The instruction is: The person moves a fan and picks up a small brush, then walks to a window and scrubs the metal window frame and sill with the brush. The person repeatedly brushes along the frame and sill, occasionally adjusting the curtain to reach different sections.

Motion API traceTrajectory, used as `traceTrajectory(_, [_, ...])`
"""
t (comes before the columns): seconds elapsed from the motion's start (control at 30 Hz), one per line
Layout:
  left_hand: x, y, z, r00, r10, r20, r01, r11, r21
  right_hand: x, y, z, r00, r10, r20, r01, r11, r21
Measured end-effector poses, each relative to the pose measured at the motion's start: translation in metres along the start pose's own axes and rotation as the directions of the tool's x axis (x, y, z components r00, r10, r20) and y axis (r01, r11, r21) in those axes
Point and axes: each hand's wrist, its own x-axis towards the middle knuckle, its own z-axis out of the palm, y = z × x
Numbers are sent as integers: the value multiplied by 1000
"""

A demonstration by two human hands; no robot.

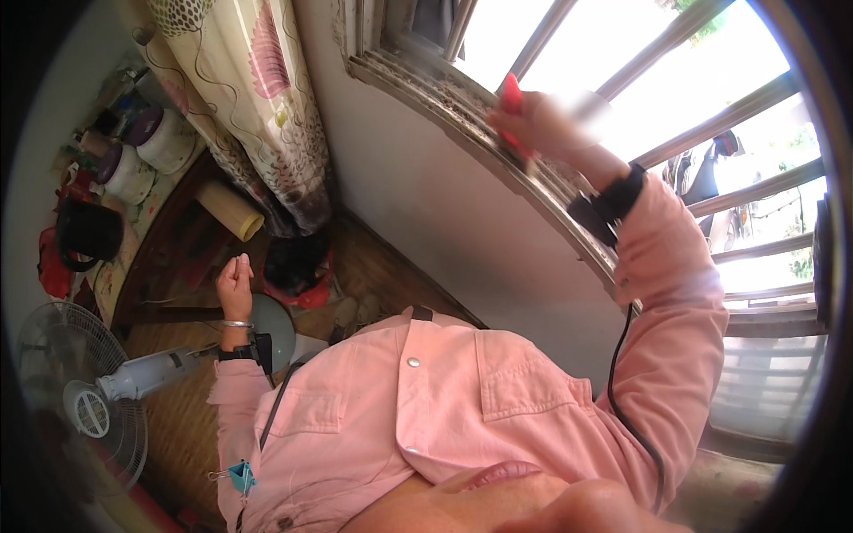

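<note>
My right hand [551, 124] reaches up to the window and is closed around a red-handled brush [510, 93]. Its pale, blurred tip [530, 166] points down at the dirty window sill [471, 114]; whether it touches the sill I cannot tell. A black wrist strap with a dark device [595, 213] sits on that arm. Low at the left, my left hand [234, 282] hangs with its fingers curled in, and nothing shows in them. It wears a silver bangle [236, 323] and a black strap.
Metal bars [675, 49] cross the bright window. A patterned curtain [258, 98] hangs left of it. A standing fan [89, 409] is near my left arm. Jars [129, 173] crowd a table, a yellowish roll [229, 211] lies beside them, and a red bag [298, 280] is on the floor.
</note>
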Motion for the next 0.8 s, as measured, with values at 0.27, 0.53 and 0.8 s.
traceTrajectory(0.27, [-13, 5, 9, 1000, -9, 20, 10, 1000, -15, 41, -36, -2, 903, -332, -272, 373, 920, 117])
traceTrajectory(0.53, [-12, 4, 4, 1000, -3, 7, 3, 1000, 16, -63, 46, -52, 974, 211, 78, -212, 977, 17])
traceTrajectory(0.8, [-28, 7, 3, 1000, -19, -14, 20, 999, 37, -10, 13, -4, 988, 16, -156, -2, 995, 95])
